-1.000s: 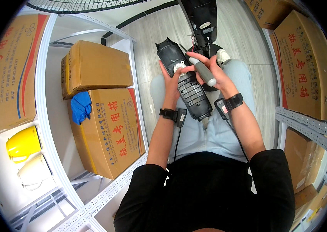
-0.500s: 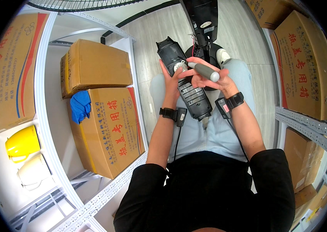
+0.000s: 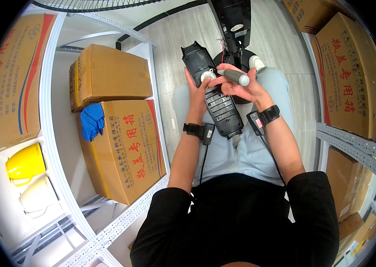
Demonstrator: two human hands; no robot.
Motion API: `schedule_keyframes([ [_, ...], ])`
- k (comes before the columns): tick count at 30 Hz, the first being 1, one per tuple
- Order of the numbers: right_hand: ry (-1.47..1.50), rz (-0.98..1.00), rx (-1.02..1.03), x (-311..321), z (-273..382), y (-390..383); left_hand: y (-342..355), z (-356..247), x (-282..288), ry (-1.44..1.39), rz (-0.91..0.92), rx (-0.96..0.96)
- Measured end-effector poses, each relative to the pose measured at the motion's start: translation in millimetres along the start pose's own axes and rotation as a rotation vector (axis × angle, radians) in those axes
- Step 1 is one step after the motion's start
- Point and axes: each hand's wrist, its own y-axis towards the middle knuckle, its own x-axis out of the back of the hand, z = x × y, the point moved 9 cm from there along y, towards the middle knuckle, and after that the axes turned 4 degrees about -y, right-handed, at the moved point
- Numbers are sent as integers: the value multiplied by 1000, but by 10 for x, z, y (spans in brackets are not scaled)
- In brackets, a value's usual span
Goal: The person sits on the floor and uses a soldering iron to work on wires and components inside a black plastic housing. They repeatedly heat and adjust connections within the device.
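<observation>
My left hand (image 3: 198,91) grips a long black plastic housing (image 3: 224,116) that lies over my lap, its thumb by a white round part (image 3: 208,75) set into it. My right hand (image 3: 246,89) holds a screwdriver (image 3: 234,76) with a grey handle, whose tip end is over the housing near the white part; exactly what the tip touches is too small to tell. Beyond the housing stands a black appliance stand (image 3: 232,35) with an open panel and red wires at its lower part.
White metal shelving (image 3: 150,71) on the left holds cardboard boxes (image 3: 110,73), a blue cloth (image 3: 92,120), a yellow mug (image 3: 25,162) and a white mug (image 3: 36,196). Boxes (image 3: 348,75) fill the right shelving. A black wire grille (image 3: 90,6) hangs at the top left. My shoe (image 3: 254,62) is beside the stand.
The screwdriver's handle end has moved upward, and the fingers of my right hand have shifted around it. The housing in my left hand has moved slightly up.
</observation>
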Motion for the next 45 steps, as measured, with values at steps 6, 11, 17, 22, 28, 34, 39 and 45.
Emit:
schedule_keyframes([
  [6,15,4,5,9,-2,-5,17,-2,3,13,10,-20],
  [11,30,8,10,5,3,-4,9,-12,-34,30,30,-19],
  [17,21,-3,37,33,36,-13,-24,-44,-61,4,40,-2],
  [22,145,12,61,48,72,-51,-57,-127,-143,42,68,-36],
  [28,114,79,50,-40,93,-50,-46,-190,-169,130,93,-134],
  [34,54,86,-24,-183,88,-68,-60,-191,-123,116,65,-95],
  [39,89,107,-29,-190,66,-72,29,-83,10,102,42,-87],
  [45,84,115,-52,-188,35,-76,72,-6,127,126,0,-86],
])
